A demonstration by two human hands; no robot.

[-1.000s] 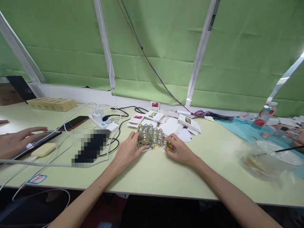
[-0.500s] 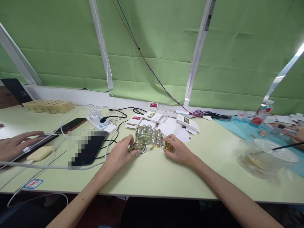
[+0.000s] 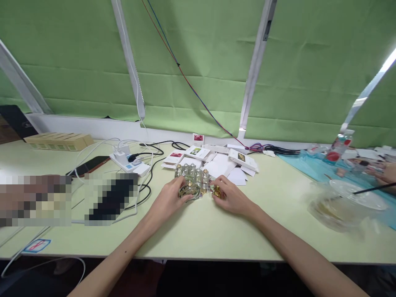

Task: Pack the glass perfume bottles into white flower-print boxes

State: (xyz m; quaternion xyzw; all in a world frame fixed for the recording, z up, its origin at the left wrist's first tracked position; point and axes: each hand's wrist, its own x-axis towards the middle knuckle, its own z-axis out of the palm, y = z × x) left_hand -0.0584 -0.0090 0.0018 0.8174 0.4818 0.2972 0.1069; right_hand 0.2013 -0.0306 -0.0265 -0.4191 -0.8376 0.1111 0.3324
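My left hand [image 3: 168,199] is closed around a round clear glass bottle [image 3: 189,191], held low over the table with thumb in front and fingers behind. Opposite it, my right hand [image 3: 232,194] pinches a small shiny gold piece [image 3: 218,192], perhaps a cap; the fingers cover part of it. Just behind both hands lies a row of small clear glass bottles [image 3: 199,177] with gold-coloured tops. Tiny gold bits [image 3: 203,192] rest on the table between my hands, partly hidden by the round bottle.
White printed cartons [image 3: 243,159] are heaped behind the bottles. To the left are a power strip [image 3: 129,164], cables and a phone [image 3: 89,166]. A lidded plastic bowl [image 3: 334,210] stands to the right, near a blue sheet [image 3: 297,165] and another person's hand [image 3: 388,175].
My left hand has shifted right with the round glass bottle, closer to my right hand and over the tiny gold bits. My right hand stays nearly in place.
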